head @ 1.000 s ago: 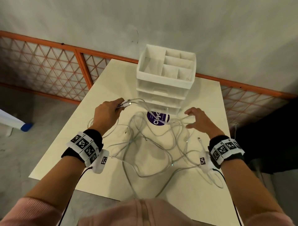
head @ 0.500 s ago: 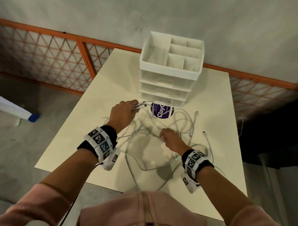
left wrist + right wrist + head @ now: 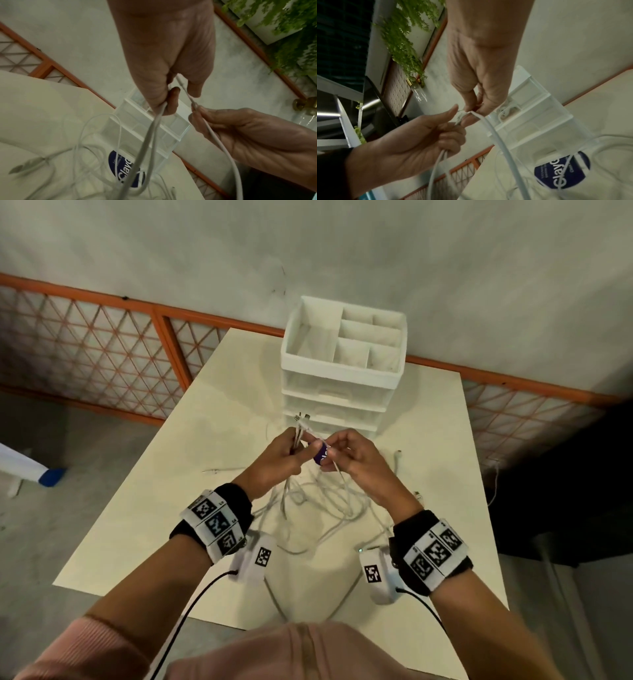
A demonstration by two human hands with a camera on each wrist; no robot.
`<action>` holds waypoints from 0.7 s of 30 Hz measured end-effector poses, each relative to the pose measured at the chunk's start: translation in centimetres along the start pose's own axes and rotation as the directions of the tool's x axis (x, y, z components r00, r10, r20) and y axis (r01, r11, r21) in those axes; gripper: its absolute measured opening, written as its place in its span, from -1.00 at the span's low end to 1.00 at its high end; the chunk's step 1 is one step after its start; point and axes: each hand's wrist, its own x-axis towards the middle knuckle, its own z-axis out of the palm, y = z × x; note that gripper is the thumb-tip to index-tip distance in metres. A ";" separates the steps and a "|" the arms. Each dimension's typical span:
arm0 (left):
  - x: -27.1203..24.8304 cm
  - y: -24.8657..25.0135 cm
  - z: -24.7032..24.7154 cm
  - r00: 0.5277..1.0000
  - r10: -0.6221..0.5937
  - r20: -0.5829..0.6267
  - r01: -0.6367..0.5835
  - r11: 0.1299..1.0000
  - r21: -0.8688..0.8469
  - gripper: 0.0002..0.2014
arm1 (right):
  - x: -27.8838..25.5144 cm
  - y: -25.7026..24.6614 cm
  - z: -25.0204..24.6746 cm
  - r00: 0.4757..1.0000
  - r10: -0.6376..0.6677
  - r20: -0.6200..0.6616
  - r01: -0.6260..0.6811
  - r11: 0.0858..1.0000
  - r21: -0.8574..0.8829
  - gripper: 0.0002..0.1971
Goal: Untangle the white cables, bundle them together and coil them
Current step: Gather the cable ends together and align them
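Several white cables (image 3: 325, 503) lie tangled on the cream table (image 3: 161, 515), with strands rising to both hands. My left hand (image 3: 294, 446) grips a few cable ends in a fist, their plugs (image 3: 301, 418) sticking up above it. Close beside it, my right hand (image 3: 330, 453) pinches one more cable between thumb and forefinger, just below its plug. In the left wrist view the left hand (image 3: 168, 94) holds hanging strands (image 3: 150, 135) while the right hand (image 3: 197, 112) brings its cable end against the left fingers. The right wrist view shows the same pinch (image 3: 471, 109).
A white drawer organiser (image 3: 342, 392) with open top compartments stands just behind the hands. A round purple label (image 3: 561, 170) lies on the table under the cables. Loose plugs (image 3: 397, 455) lie right and left of the tangle. An orange lattice fence (image 3: 102, 354) runs behind the table.
My right hand has left the tangle on the table and risen to the left hand with one cable pinched. Both hands now sit higher and closer together.
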 end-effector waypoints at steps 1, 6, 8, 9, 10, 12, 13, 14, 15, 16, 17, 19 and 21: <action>0.0 0.1 0.4 1.000 0.003 0.006 -0.003 0.999 -0.047 -0.83 | -0.1 -0.2 0.2 1.000 -0.007 -0.018 0.008 1.000 0.023 -0.88; 0.1 0.7 1.8 0.999 -0.008 -0.033 0.000 0.972 -0.235 -0.72 | -0.8 -0.3 1.3 0.999 0.024 -0.031 -0.022 0.998 0.063 -0.80; 0.0 1.5 1.9 0.998 -0.006 -0.060 -0.013 0.954 -0.299 -0.68 | -1.1 -0.4 1.5 0.995 0.085 0.045 -0.085 0.996 0.017 -0.64; -0.1 2.1 1.9 0.998 0.005 -0.055 -0.024 0.935 -0.354 -0.67 | -1.1 -0.5 1.5 0.989 0.117 0.091 -0.111 0.991 -0.071 -0.53; -0.1 2.8 1.9 0.999 0.029 -0.039 -0.042 0.908 -0.416 -0.65 | -1.1 -0.5 1.7 0.980 0.142 0.139 -0.120 0.980 -0.161 -0.46; -0.4 4.5 1.6 0.994 0.111 0.015 -0.085 0.830 -0.551 -0.64 | -1.1 -0.2 2.1 0.962 0.147 0.231 -0.091 0.967 -0.238 -0.57; -0.5 5.3 1.3 0.987 0.156 0.042 -0.099 0.788 -0.608 -0.63 | -1.3 0.2 2.4 0.951 0.144 0.273 -0.078 0.967 -0.241 -0.66; -0.6 6.1 0.8 0.980 0.194 0.053 -0.115 0.759 -0.640 -0.63 | -1.2 0.9 2.3 0.950 0.140 0.279 -0.050 0.950 -0.308 -0.70; -0.6 6.7 0.2 0.974 0.220 0.044 -0.141 0.753 -0.643 -0.63 | -1.0 1.9 2.0 0.954 0.129 0.271 -0.008 0.914 -0.406 -0.71; -0.7 7.2 -0.5 0.970 0.240 0.023 -0.174 0.761 -0.624 -0.63 | -1.0 2.7 1.3 0.964 0.124 0.234 0.021 0.845 -0.534 -0.76; -0.8 7.5 -1.3 0.967 0.253 -0.007 -0.207 0.776 -0.596 -0.64 | -0.8 3.7 0.3 0.974 0.110 0.200 0.037 0.787 -0.615 -0.81; -1.3 7.9 -2.7 0.968 0.236 -0.082 -0.243 0.812 -0.531 -0.64 | -0.8 4.6 -1.9 0.991 0.083 0.102 0.007 0.740 -0.673 -0.82; -1.9 7.7 -3.5 0.966 0.215 -0.144 -0.255 0.885 -0.391 -0.64 | -0.9 4.6 -4.1 1.000 0.008 0.023 0.008 0.784 -0.621 -0.82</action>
